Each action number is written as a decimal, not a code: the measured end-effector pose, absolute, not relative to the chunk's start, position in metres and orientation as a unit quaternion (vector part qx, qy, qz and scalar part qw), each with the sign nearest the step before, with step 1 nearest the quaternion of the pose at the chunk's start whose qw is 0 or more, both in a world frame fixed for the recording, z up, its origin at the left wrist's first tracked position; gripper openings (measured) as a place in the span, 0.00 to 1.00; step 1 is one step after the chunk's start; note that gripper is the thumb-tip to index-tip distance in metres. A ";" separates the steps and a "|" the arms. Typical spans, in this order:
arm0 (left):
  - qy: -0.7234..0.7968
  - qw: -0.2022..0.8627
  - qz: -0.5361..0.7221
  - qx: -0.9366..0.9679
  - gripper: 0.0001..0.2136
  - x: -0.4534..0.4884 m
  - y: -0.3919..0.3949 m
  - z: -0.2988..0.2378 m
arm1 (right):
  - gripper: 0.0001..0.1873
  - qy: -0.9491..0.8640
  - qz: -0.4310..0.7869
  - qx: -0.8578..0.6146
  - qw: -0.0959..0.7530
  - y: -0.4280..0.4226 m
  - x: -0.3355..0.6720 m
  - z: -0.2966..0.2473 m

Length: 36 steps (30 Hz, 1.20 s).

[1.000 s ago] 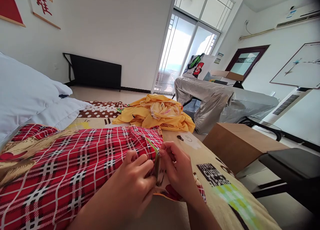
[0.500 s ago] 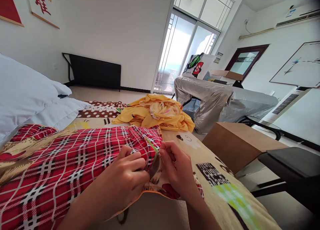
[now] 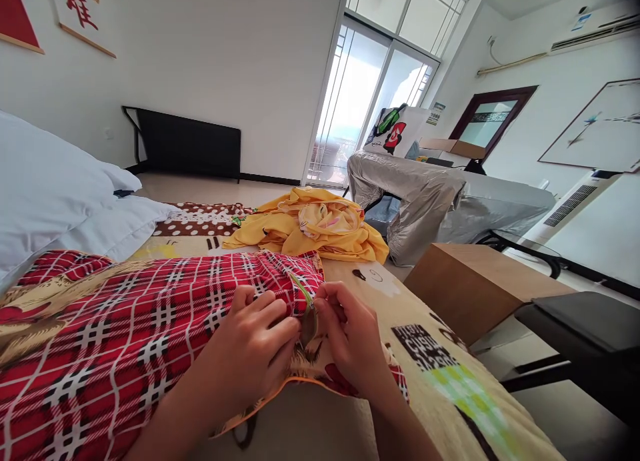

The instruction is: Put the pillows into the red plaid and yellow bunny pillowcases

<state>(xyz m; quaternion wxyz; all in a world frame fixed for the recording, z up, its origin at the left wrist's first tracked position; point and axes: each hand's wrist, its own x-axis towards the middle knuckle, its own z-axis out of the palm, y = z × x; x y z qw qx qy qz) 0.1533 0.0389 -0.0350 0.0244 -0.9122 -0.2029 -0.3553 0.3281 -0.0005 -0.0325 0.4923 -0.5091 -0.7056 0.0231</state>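
Observation:
A red plaid pillowcase lies across the bed in front of me, stuffed and bulging. Its open end has a green zipper edge. My left hand grips the plaid fabric just left of the zipper, fingers curled closed. My right hand pinches the zipper end between fingers and thumb, right against the left hand. What the right fingertips hold is too small to make out clearly.
A yellow garment heap lies further up the bed. White pillows sit at the left. A brown cardboard box and a black stand are at the right; a silver-covered sofa stands behind.
Both hands have shifted slightly up and left along the zipper edge, and the left hand's fingers have regripped the plaid fabric. The pillowcase corner has lifted a little.

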 end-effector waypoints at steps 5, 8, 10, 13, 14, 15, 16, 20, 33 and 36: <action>-0.218 0.040 -0.386 -0.895 0.10 0.161 0.037 -0.038 | 0.06 -0.707 0.008 -0.507 0.492 0.000 0.329 -0.031; -0.250 0.062 -0.398 -0.881 0.07 0.168 0.033 -0.041 | 0.06 -0.708 0.012 -0.508 0.490 0.001 0.328 -0.033; -0.275 0.083 -0.391 -0.874 0.07 0.172 0.030 -0.042 | 0.06 -0.709 0.017 -0.510 0.486 0.001 0.327 -0.034; -0.297 0.089 -0.382 -0.871 0.07 0.174 0.027 -0.045 | 0.06 -0.710 0.020 -0.513 0.481 0.002 0.326 -0.035; -0.302 0.085 -0.381 -0.870 0.07 0.174 0.027 -0.045 | 0.06 -0.711 0.019 -0.513 0.481 0.002 0.325 -0.035; -0.306 0.079 -0.382 -0.868 0.08 0.174 0.027 -0.046 | 0.06 -0.711 0.019 -0.514 0.480 0.002 0.326 -0.035; -0.306 0.071 -0.384 -0.868 0.08 0.174 0.027 -0.046 | 0.06 -0.710 0.019 -0.514 0.481 0.002 0.326 -0.036; -0.292 -0.013 -0.372 -0.881 0.09 0.171 0.029 -0.042 | 0.07 -0.707 0.026 -0.518 0.481 0.002 0.327 -0.037; -0.260 -0.038 -0.405 -0.876 0.07 0.170 0.034 -0.043 | 0.07 -0.706 0.000 -0.516 0.485 0.003 0.328 -0.033; -0.237 -0.022 -0.425 -0.873 0.07 0.171 0.033 -0.042 | 0.07 -0.706 0.002 -0.515 0.486 0.002 0.328 -0.033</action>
